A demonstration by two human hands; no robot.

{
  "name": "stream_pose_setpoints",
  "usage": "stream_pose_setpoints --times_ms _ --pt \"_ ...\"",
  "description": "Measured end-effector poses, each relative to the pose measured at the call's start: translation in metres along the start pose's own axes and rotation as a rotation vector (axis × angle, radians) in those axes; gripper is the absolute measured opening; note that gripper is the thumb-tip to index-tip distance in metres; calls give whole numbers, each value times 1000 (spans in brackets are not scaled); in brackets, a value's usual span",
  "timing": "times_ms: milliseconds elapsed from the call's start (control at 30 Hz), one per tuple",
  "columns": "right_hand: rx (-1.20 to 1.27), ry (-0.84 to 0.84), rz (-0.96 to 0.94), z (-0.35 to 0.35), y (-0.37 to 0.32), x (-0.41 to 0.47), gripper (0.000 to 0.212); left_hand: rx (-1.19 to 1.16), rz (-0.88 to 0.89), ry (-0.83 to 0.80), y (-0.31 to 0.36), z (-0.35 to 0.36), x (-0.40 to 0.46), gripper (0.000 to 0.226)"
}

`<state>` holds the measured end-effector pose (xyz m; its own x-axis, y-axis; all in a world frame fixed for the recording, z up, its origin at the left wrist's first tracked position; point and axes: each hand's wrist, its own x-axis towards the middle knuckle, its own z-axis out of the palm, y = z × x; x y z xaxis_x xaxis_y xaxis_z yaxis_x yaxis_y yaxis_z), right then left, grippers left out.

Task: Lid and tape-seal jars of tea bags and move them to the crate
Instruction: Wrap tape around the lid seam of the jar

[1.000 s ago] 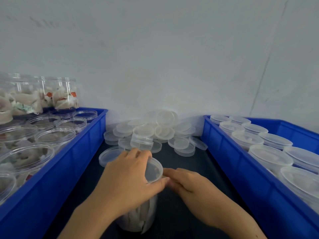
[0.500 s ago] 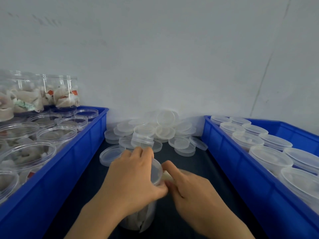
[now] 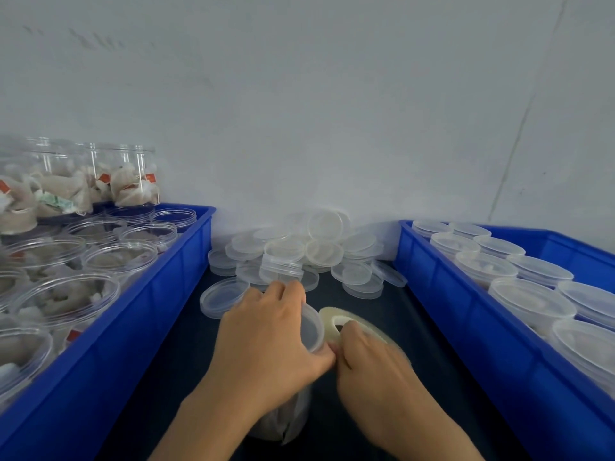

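Note:
A clear jar of tea bags (image 3: pixel 293 417) stands on the dark table between two blue crates. Its translucent lid (image 3: pixel 312 329) is on top. My left hand (image 3: pixel 269 344) grips the lidded top from above, fingers curled over the rim. My right hand (image 3: pixel 369 364) holds a roll of clear tape (image 3: pixel 339 322) right beside the lid, thumb near the roll's hole; its fingertips meet my left thumb at the jar's rim. Most of the jar's body is hidden under my hands.
The left blue crate (image 3: pixel 139 314) holds several open jars of tea bags, with more stacked behind. In the right blue crate (image 3: pixel 466 314) stand several lidded jars. A pile of loose lids (image 3: pixel 299 251) lies against the wall, one lid (image 3: pixel 223 296) nearer.
My right hand has raised the tape roll into view beside the lid; earlier it lay flat next to the jar. My left hand keeps its hold on the lid.

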<state>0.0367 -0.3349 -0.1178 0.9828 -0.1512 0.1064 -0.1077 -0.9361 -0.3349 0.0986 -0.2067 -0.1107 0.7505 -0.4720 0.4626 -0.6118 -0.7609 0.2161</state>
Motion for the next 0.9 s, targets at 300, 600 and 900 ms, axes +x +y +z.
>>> stream_pose_setpoints --times_ms 300,600,900 --pt "225 179 68 17 0 2 32 -11 21 27 -3 1 0 52" --pt "139 179 33 14 2 15 31 -23 24 12 -4 0 -1 54" --pt "116 139 75 18 1 31 30 -22 38 -1 -4 -1 1 53"
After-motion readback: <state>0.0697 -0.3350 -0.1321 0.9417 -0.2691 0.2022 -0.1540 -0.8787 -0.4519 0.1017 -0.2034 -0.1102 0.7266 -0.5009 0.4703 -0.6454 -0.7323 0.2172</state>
